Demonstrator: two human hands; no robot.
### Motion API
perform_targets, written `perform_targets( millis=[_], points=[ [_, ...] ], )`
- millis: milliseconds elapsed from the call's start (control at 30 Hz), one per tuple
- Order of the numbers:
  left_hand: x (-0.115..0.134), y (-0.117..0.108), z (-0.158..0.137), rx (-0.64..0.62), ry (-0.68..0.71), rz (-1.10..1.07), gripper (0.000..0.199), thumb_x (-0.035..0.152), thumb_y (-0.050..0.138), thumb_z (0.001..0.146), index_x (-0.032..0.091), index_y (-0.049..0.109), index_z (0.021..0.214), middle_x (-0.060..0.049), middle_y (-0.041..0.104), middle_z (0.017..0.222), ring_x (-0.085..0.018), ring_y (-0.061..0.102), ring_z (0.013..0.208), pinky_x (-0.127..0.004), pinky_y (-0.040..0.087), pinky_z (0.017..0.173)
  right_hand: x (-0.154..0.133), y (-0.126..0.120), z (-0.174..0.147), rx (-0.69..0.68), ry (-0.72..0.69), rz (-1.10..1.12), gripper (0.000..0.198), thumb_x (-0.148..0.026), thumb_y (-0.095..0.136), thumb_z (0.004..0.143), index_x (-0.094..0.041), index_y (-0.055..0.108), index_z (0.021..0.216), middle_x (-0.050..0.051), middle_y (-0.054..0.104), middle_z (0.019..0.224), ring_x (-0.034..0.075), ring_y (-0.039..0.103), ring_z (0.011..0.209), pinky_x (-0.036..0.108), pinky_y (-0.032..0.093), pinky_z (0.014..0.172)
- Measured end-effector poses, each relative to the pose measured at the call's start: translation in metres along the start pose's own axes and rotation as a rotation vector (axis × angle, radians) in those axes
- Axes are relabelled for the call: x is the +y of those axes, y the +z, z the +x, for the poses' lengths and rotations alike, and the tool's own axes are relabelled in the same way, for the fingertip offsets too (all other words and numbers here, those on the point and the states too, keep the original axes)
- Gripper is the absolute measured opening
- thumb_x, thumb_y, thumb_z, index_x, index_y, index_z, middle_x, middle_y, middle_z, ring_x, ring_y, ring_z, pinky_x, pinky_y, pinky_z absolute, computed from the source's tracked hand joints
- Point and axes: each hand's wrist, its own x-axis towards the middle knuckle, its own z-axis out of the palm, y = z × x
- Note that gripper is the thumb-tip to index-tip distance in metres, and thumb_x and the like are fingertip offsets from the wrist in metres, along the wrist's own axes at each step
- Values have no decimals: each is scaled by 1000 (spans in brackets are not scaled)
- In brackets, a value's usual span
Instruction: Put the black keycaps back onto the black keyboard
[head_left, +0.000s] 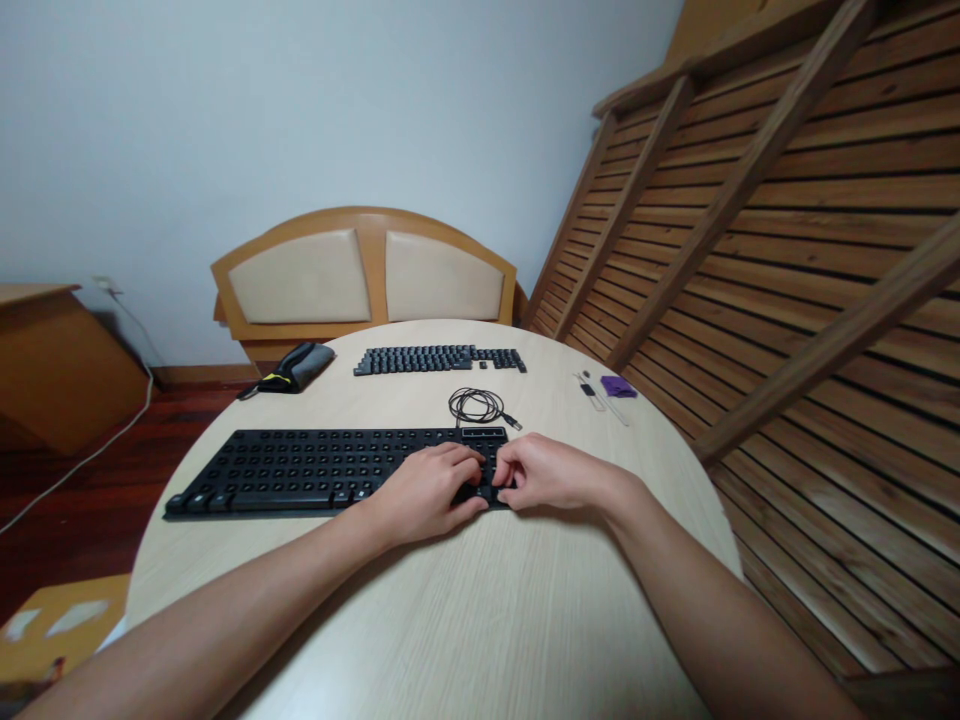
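A black keyboard [300,470] lies on the round table, most of its key places bare of caps. A few keycaps remain along its front row at the left. My left hand [439,485] rests over the number pad side, fingers curled down on the keyboard and thumb at its front edge. Right beside it, my right hand [536,470] is closed in a pinch at the keyboard's right front corner; whatever sits between its fingertips is hidden. Loose black keycaps [416,359] stand in rows behind the keyboard. The keyboard's coiled cable [478,404] with its USB plug lies between them.
A black and grey item with a yellow edge [296,368] lies at the table's back left. On the right are small thin tools [591,393] and a folded purple cloth [619,386]. A wooden headboard [371,265] stands behind, and a slatted wooden frame [750,250] leans at the right.
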Motion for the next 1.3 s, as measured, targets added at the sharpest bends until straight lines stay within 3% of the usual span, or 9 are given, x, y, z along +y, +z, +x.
perform_targets(
  millis=[1300],
  points=[
    [0,0,0,-12,-7,6,15,32,64,92,17,63,96,-11,69,117,-28,64,112,-43,55,96,1,2,2,4,-22,-51,15,-13,66,67,-16,72,81,-3,66,69,10,52,58,20,34,51]
  ],
)
